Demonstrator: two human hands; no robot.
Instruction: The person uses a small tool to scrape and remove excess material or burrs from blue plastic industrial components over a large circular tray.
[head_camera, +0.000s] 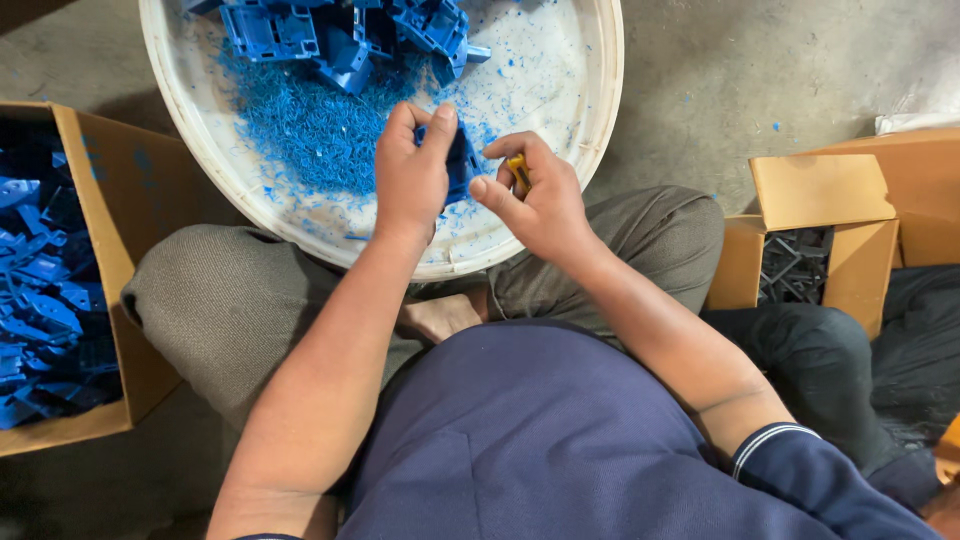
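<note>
- Blue moulded plastic part (459, 165): held between the two hands, above the near rim of the white round basin (590, 110) that rests against the seated person's lap.
- Left hand (412, 172): fingers and thumb pressed together around the part, gripping it from its left side; most of the piece is hidden behind them.
- Right hand (540, 200): closed on a small yellow-handled trimming tool (518, 173), thumb laid along it, the tip directed toward the part. The blade itself is too small to make out.
- Step in hand, as judged: trimming excess plastic off the part's edge. A next stroke would call for a firm left-hand hold and the tool kept clear of the left fingertips.
- Blue shavings (315, 135): a thick scatter across the basin floor, just beyond the hands.
- Pile of blue parts (340, 35): heaped at the basin's far side.
- Cardboard box at left (100, 190): open, filled with similar blue pieces.
- Smaller cardboard box at right (815, 235): open, holding dark grey parts (795, 265).
</note>
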